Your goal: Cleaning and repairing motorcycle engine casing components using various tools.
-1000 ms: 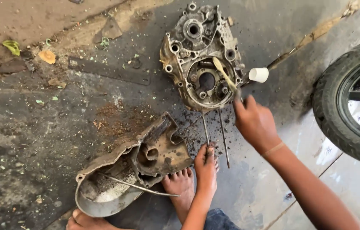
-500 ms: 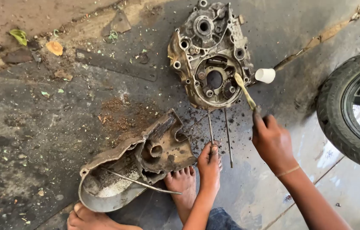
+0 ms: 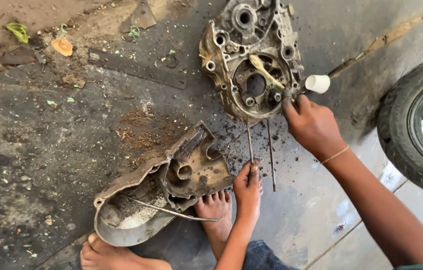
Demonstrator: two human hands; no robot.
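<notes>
Engine casing [image 3: 251, 55], dirty and grey, lies flat on the dark oily floor [image 3: 71, 130], near the top middle of the view. A brush with a pale wooden handle [image 3: 266, 70] lies across its big round opening. The right hand [image 3: 311, 122] is at the lower right edge of the casing, with the fingers closed around the end of the brush handle. Just beside this hand, a small white cup [image 3: 317, 83] lies on its side on the floor. Two thin metal rods [image 3: 270, 152] stick out from the bottom edge of the casing and point toward the person. The left hand [image 3: 248, 190] rests on the floor at the end of the shorter rod; its fingers are bent and touch the rod, but I cannot tell if they really grip it. To the left of this hand lies a second engine cover [image 3: 166, 187], rusty and hollow, with a thin wire [image 3: 171, 212] across it. Two bare feet [image 3: 214, 210] are just below this cover. A black tyre [image 3: 411, 130] is at the right edge. Dry leaves [image 3: 62, 46] lie at the top left.
</notes>
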